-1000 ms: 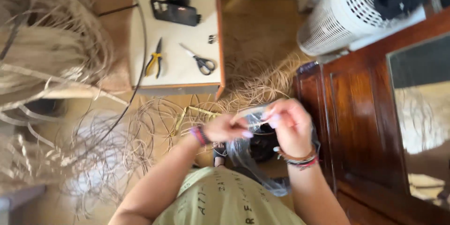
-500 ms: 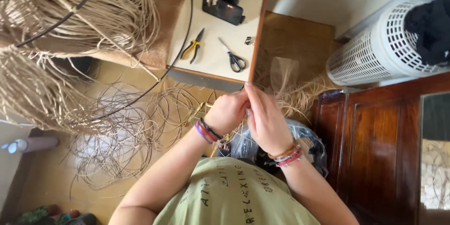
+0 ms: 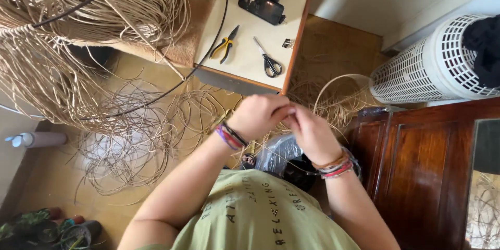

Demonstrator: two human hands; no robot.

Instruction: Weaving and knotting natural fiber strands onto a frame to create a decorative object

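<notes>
My left hand (image 3: 259, 116) and my right hand (image 3: 310, 133) are pressed together in front of my chest, fingertips meeting around a thin pale rattan strand (image 3: 333, 84) that loops up and to the right. Both wrists wear coloured bracelets. What lies between the fingers is mostly hidden. Below the hands sits a clear plastic bag (image 3: 278, 152) with dark contents. Coils of rattan strands (image 3: 130, 140) lie on the floor to the left.
A small table (image 3: 245, 57) ahead holds yellow-handled pliers (image 3: 224, 46), scissors (image 3: 268, 61), a phone (image 3: 260, 4) and a dark cup. A big bundle of rattan (image 3: 78, 26) hangs at upper left. A white perforated basket (image 3: 432, 65) and a wooden cabinet (image 3: 422, 172) stand at right.
The view has shifted slightly. My hands have stayed joined and risen a little; a loop of strand now arcs up to their right.
</notes>
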